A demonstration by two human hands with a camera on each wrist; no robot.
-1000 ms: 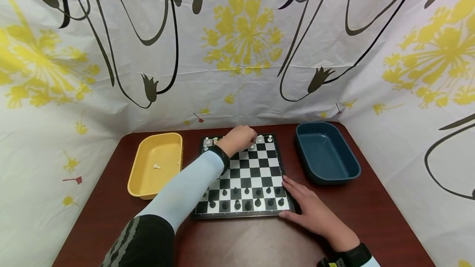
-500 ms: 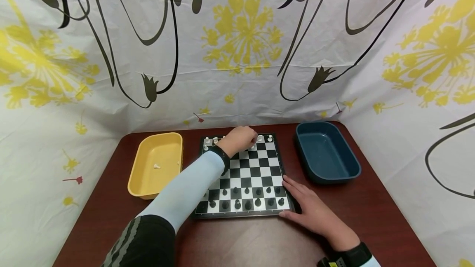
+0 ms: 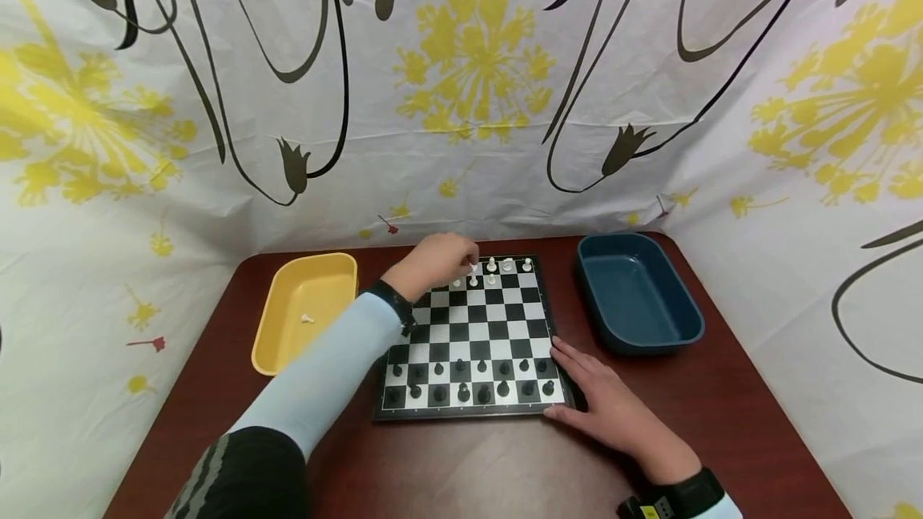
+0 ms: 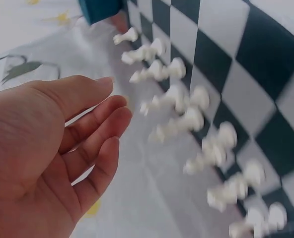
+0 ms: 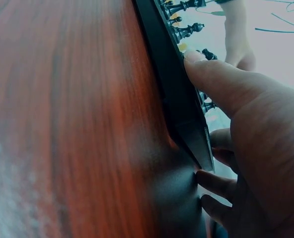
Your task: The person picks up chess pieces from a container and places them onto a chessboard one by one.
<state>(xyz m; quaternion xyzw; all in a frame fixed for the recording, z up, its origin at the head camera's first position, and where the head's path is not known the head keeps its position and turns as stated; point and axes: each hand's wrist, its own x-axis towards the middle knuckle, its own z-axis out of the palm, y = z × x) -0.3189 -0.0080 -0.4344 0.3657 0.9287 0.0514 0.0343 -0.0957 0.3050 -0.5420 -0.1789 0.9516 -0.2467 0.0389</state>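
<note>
A black-and-white chessboard (image 3: 497, 319) lies on the table with white chess pieces (image 3: 492, 264) along its far side and black chess pieces (image 3: 464, 392) along its near side. Over the far left part of the board is my left hand (image 3: 436, 259), hiding some white pieces. The left wrist view shows its fingers (image 4: 107, 163) loosely curved, nothing between them and the thumb, beside the row of white chess pieces (image 4: 189, 119). My right hand (image 3: 613, 407) rests at the board's near right corner, thumb (image 5: 211, 72) on the front edge and fingers along the right side.
To the left of the board stands a yellow tub (image 3: 268, 335) with a small white piece (image 3: 308, 319) in it, partly behind the left sleeve. A dark blue tub (image 3: 645, 319) stands at the right. A patterned cloth (image 3: 476, 183) hangs behind the table.
My left hand has moved left along the far side of the board, uncovering white pieces near the middle of that side. My right hand has stayed at the corner.
</note>
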